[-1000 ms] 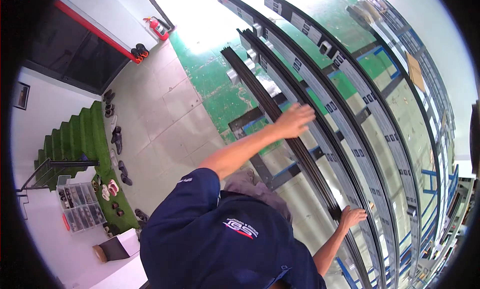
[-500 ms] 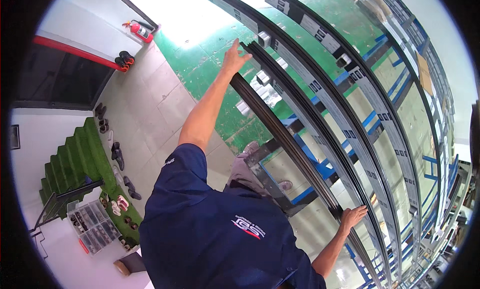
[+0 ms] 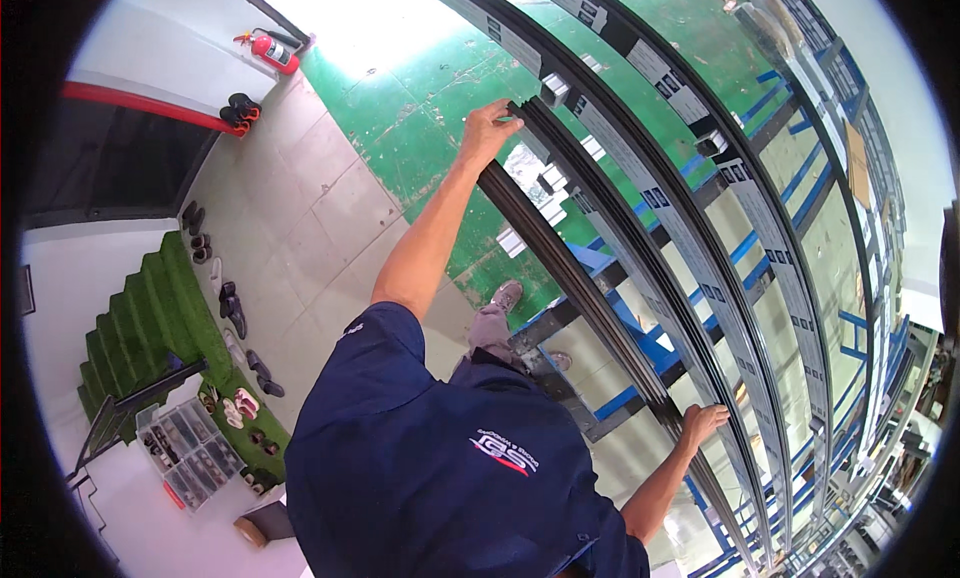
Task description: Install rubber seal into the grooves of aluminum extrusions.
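Note:
Long dark metal profiles with grey label-covered sides lie on a blue-framed rack in front of me. My left hand [image 3: 490,133] grips the far end of one dark profile [image 3: 610,213], its fingertips at the end's edge. Farther down the same profile, my right hand [image 3: 703,424] holds its near side with the fingers over it. Nearest my body, a brown-black profile [image 3: 570,283] runs parallel below both hands. Beyond the held one lie another labelled profile [image 3: 655,193] and a further labelled profile [image 3: 735,168]. Small silver tube pieces show between them, including a square tube piece [image 3: 712,144].
The rack's blue crossbars [image 3: 615,403] stand close to my feet. Green painted floor [image 3: 420,118] meets grey tiles on the left. A red fire extinguisher [image 3: 275,54], shoes [image 3: 232,308], grass-covered steps [image 3: 135,313] and a clear drawer box [image 3: 190,456] lie along the left.
My left hand's spread fingers have closed in on the profile's end. My right hand stays at about the same place on the profile. The view has shifted slightly.

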Available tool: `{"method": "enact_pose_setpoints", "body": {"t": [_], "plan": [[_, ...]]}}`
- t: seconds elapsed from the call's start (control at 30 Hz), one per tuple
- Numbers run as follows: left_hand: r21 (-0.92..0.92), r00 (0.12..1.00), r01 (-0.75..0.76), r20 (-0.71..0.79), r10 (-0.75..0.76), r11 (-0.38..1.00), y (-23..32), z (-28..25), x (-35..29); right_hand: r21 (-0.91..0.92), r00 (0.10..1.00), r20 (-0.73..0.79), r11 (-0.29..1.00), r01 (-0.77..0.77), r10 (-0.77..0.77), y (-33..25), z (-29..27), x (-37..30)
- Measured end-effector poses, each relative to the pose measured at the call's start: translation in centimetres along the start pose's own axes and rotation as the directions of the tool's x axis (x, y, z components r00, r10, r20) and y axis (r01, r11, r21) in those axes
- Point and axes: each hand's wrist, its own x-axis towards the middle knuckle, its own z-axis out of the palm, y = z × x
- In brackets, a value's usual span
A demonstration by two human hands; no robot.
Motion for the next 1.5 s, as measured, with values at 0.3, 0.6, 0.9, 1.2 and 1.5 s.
{"method": "enact_pose_setpoints", "body": {"t": [0.3,0.6,0.9,1.2,1.5], "plan": [[0.200,0.999,0.008,0.051,-0.019,0.980,1.0,-0.6,-0.7,-0.060,0.998,0.036,0.996,-0.059,0.061,0.3,0.5,0.5],[0.221,0.995,-0.039,0.097,0.017,0.974,1.1,-0.9,-0.1,-0.013,0.973,0.027,0.974,-0.227,0.227,1.5,1.1,1.8],[0.124,0.997,-0.065,0.045,0.060,0.990,-0.5,-1.3,0.3,0.303,0.997,0.016,0.951,0.062,-0.070,-12.1,-4.0,-2.1],[0.283,0.992,-0.090,0.105,0.062,0.955,0.7,-1.1,0.5,0.266,0.997,-0.056,0.962,0.064,-0.051,-10.0,-3.6,-3.3],[0.493,1.000,-0.007,0.004,0.006,0.870,2.2,0.3,0.2,0.224,0.999,-0.032,0.974,0.023,-0.016,-6.6,-1.8,-2.8]]}}
